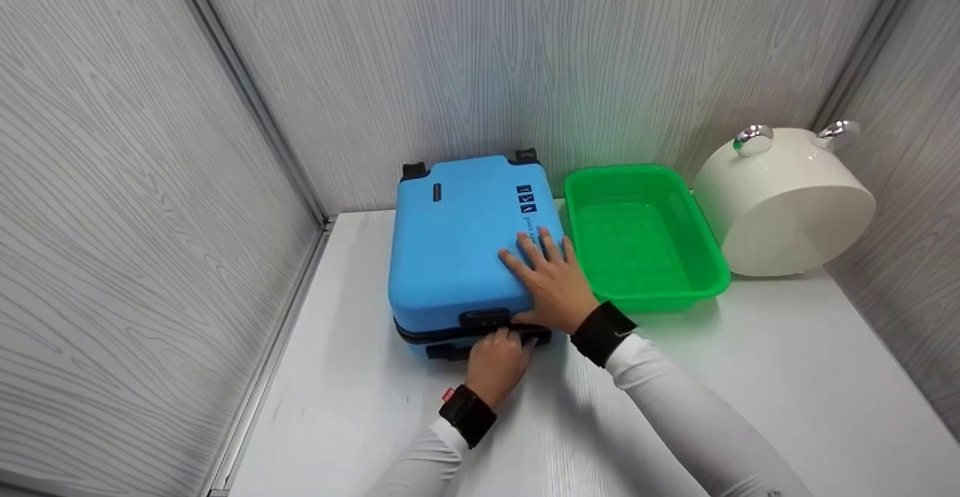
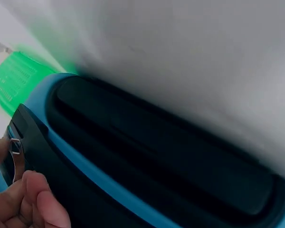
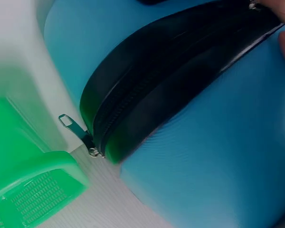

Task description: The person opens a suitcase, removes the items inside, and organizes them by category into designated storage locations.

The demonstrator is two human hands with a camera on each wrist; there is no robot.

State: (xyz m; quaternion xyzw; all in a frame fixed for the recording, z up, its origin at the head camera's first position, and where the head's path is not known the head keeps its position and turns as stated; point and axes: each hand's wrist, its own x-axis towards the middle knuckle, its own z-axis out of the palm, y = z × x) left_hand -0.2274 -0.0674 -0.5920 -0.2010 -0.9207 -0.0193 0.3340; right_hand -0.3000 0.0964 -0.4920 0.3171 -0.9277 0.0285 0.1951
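A light blue hard-shell suitcase [image 1: 457,246] lies flat on the white table. My left hand [image 1: 496,366] is at its front side, fingers curled beside the black handle [image 2: 161,142]. In the left wrist view, these fingers pinch a metal zipper pull [image 2: 19,161] at the black zipper band. My right hand [image 1: 556,285] rests on the lid near the front right corner, its fingers spread over the printed lettering. A second zipper pull [image 3: 75,128] hangs loose at the corner of the zipper [image 3: 133,95] in the right wrist view.
Right of the suitcase stands a green plastic basket [image 1: 709,246], close to its side. Beyond that, a white rounded container [image 1: 802,227] with shiny chrome feet [image 1: 754,139] lies on its side. Grey wood-grain panels [image 1: 480,55] enclose the table [image 1: 337,422] at the back and sides.
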